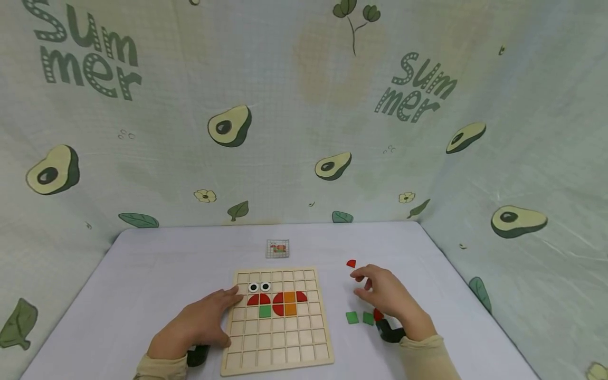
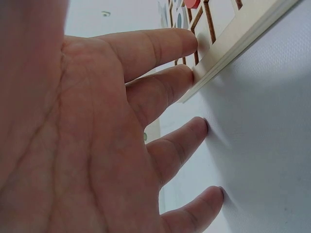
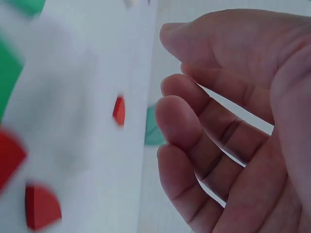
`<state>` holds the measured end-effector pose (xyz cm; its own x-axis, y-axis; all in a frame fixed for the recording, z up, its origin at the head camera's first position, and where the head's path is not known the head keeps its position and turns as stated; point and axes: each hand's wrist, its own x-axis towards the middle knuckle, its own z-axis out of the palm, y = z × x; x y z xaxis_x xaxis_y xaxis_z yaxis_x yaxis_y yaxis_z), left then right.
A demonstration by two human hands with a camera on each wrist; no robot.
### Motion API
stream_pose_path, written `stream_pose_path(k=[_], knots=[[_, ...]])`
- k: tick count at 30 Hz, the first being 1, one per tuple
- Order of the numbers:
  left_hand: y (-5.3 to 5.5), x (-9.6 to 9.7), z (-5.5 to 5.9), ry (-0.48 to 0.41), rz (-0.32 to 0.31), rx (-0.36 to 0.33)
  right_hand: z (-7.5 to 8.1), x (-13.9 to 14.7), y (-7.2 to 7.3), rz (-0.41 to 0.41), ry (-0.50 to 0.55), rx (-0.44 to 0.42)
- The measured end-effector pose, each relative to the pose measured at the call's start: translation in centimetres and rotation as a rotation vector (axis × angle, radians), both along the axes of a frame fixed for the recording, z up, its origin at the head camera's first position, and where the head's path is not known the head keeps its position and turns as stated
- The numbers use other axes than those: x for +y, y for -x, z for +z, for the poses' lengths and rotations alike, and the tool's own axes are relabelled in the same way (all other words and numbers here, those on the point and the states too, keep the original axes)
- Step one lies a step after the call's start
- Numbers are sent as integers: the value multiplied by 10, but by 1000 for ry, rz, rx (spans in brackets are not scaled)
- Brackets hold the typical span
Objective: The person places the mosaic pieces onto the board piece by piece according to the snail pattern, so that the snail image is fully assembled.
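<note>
A wooden grid board [image 1: 285, 348] lies in the middle of the table. My left hand [image 1: 201, 322] rests at its left side with fingers spread; in the left wrist view, two fingertips meet the board's rim [image 2: 233, 43] and two touch the tabletop. On the grid sit two eye discs [image 1: 259, 287], red quarter-round pieces [image 1: 278, 310], orange squares [image 1: 290, 309] and a green square [image 1: 265, 311]. My right hand [image 1: 385, 293] hovers right of the board, fingers loosely bent and holding nothing. Just beyond its fingertips lies a red quarter-round piece [image 1: 351, 263].
Two loose green squares [image 1: 351, 317] and red pieces [image 1: 378, 315] lie beneath and beside the right hand, partly covered by the wrist gear [image 1: 390, 333]. A small picture card [image 1: 277, 248] lies behind the board. A printed cloth [image 1: 285, 200] hangs behind the white table.
</note>
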<state>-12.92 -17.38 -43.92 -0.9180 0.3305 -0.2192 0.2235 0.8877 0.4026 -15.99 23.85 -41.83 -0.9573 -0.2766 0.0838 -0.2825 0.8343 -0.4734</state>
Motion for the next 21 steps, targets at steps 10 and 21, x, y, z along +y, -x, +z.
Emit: stream_pose_path(k=[10,21], knots=[[2,0,-4,16,4,-6,-3,60,-11,-168,-16,-118],[1,2,-3,13,11,-2,-25,62,-7,-206,-25,-217]])
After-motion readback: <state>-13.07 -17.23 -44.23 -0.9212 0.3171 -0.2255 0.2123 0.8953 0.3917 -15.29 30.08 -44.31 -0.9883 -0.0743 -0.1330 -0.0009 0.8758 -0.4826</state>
